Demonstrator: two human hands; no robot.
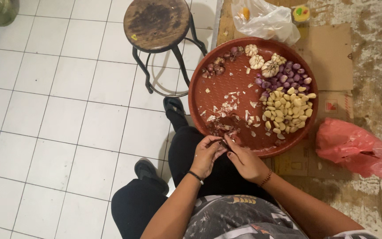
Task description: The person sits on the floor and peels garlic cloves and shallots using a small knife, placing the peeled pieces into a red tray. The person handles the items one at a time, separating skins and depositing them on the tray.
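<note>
Both hands meet at the near rim of the red tray [200,104]: left hand [206,155] and right hand [246,163] pinch a small clove, barely visible, so peelings [226,108] fall inside beside peeled garlic [288,110]

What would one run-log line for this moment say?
left hand: pinching a small piece with right hand | over: red tray rim | tray holds: peeled garlic cloves, shallots, garlic bulbs, peels
</note>
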